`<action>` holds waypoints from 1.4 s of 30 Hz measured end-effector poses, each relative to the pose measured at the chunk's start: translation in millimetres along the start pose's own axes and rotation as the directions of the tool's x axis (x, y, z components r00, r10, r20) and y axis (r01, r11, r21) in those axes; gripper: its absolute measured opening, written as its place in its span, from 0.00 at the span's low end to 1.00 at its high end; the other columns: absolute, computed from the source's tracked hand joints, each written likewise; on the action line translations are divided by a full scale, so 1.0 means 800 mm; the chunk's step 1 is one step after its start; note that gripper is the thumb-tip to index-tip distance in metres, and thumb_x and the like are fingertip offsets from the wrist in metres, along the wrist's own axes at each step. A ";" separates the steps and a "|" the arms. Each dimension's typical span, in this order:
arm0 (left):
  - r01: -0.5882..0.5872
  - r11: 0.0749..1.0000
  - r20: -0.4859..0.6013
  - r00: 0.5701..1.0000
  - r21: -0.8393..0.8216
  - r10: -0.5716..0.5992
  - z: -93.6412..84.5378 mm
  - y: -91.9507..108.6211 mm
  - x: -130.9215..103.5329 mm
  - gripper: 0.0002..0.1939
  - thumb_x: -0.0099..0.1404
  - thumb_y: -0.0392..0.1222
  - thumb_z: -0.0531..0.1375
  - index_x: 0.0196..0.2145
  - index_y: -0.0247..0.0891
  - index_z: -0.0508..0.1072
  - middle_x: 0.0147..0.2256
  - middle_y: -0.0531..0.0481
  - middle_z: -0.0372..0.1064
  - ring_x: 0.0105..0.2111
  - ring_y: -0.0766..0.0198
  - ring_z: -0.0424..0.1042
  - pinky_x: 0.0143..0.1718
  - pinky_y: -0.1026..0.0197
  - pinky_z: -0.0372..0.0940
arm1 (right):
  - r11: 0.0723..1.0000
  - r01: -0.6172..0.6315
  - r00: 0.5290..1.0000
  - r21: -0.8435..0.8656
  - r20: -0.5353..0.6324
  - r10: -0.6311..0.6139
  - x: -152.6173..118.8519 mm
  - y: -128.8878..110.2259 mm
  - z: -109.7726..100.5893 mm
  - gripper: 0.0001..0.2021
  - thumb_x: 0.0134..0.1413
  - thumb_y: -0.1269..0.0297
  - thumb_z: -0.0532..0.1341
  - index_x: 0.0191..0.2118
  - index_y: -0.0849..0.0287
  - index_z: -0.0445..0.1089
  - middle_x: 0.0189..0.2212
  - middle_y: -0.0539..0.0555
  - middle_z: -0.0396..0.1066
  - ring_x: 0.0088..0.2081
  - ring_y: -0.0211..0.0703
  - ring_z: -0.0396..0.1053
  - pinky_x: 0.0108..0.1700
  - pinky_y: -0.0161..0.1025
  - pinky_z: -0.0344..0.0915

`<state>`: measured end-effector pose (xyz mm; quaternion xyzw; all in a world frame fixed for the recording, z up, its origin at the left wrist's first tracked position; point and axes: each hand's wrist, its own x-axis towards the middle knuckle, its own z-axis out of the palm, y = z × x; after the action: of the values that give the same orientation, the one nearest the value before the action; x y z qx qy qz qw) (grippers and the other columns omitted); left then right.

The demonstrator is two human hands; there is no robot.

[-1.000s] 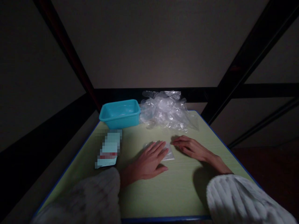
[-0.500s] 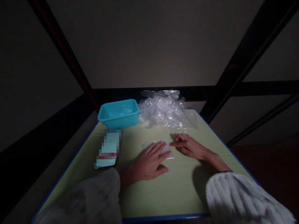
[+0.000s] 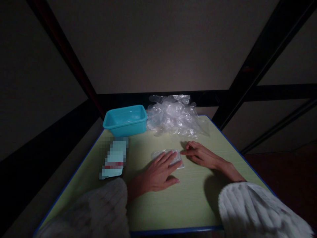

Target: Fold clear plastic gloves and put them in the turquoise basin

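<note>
Room btwn table's [image 3: 170,211] blue near edge & my hands. My L hand [image 3: 160,173]: palm-down, grip released, fingers flat across a flat clear plastic piece [image 3: 177,158], approx. mid-table. My R hand [image 3: 201,156]: index tip at piece's R edge, other fingers curled; can't tell if grip pinches anything. More room toward table's R edge. Pixelated pale-green item [image 3: 115,158] near L edge. Farther: blue tub [image 3: 128,129], back L corner; crinkled plastic pile [image 3: 174,117] just beside it, along back edge.

Dim indoor corner, exact kind unclear: small table [image 3: 190,201] against plain wall [image 3: 158,49], dark beams [image 3: 260,56].
</note>
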<state>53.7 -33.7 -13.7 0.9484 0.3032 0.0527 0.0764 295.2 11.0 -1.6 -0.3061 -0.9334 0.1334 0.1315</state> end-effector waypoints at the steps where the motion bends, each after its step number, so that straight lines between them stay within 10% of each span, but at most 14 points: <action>1: -0.001 1.000 0.001 1.000 0.002 0.001 0.000 0.000 0.000 0.29 0.66 0.57 0.49 0.60 0.40 0.55 0.64 0.41 0.42 0.63 0.50 0.41 0.61 0.48 0.43 | 1.000 -0.003 1.000 0.002 0.001 0.003 0.000 0.000 0.000 0.19 0.59 0.73 0.49 0.51 0.57 0.69 0.35 0.57 0.62 0.38 0.47 0.61 0.42 0.47 0.61; 42: -0.015 1.000 0.029 0.999 -0.012 0.015 -0.003 0.003 0.002 0.27 0.66 0.52 0.53 0.60 0.44 0.55 0.65 0.43 0.39 0.63 0.47 0.39 0.61 0.45 0.42 | 1.000 -0.002 1.000 0.013 -0.022 0.002 0.004 -0.007 0.003 0.17 0.59 0.71 0.50 0.51 0.59 0.69 0.36 0.58 0.64 0.39 0.47 0.62 0.42 0.47 0.62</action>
<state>55.7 -34.5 -10.6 0.9508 0.2948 0.0412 0.0858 289.0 8.3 -1.3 -0.3076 -0.9307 0.1364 0.1435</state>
